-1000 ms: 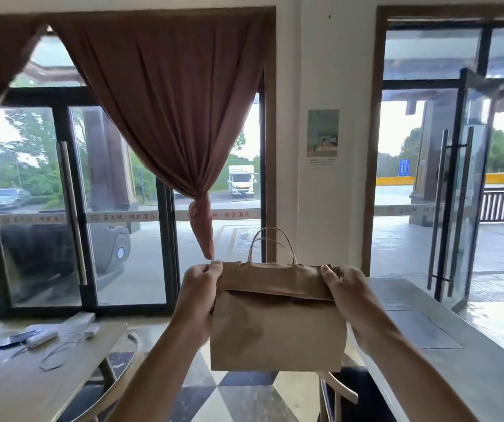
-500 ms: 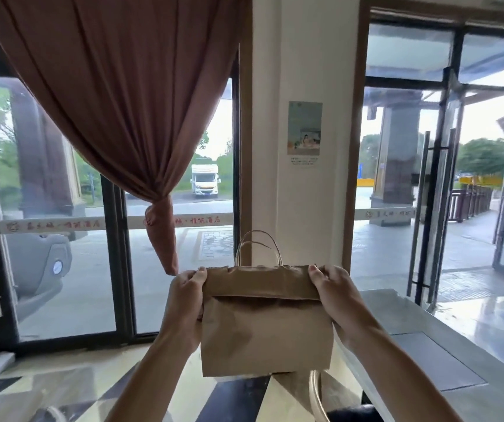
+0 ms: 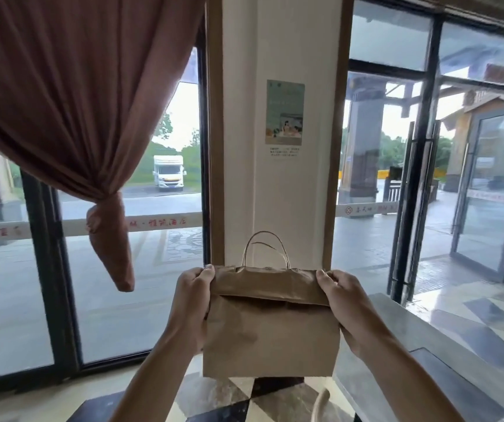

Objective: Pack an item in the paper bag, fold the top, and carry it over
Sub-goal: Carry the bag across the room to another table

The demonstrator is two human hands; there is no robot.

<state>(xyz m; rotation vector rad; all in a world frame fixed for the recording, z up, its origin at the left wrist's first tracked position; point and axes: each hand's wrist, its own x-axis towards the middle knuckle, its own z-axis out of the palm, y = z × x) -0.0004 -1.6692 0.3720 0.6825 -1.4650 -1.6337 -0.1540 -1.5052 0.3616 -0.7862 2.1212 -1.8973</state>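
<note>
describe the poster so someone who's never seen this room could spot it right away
Find the white pillar between the curtained window and the glass doors. The poster hangs on it, above the paper bag held in both hands. It is the only thing on that wall: a small pale-green sheet with a picture near its bottom.

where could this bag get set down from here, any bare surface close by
The grey counter at right is the nearest bare surface: its top looks clear from the glass door end back toward the right hand. Under the paper bag there is only tiled floor. The left hand side is crowded by the curtain and window.
</note>
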